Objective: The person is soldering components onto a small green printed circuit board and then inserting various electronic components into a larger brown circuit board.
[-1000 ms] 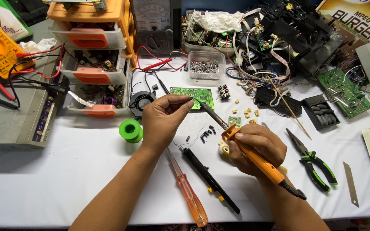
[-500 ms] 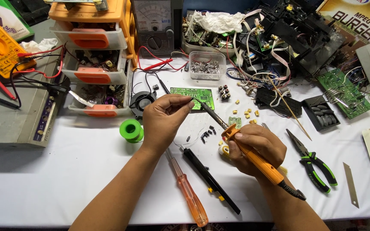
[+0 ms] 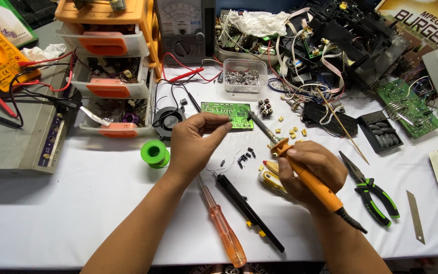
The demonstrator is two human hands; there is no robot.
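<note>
Worked at table (image 3: 77,213) under white cloth, evenly lit, no hard shadows. Stood at rear left: orange-and-clear drawer cabinet (image 3: 108,66). Lay at far left: grey metal case (image 3: 11,137). Crowded along back edge: tangled wires, boards, black housings. No wall, floor or window seen.

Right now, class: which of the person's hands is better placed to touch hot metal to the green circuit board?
The right hand. It grips the orange soldering iron, whose tip sits at the green circuit board edge. The left hand pinches something thin beside the board; what it is cannot be told.
</note>
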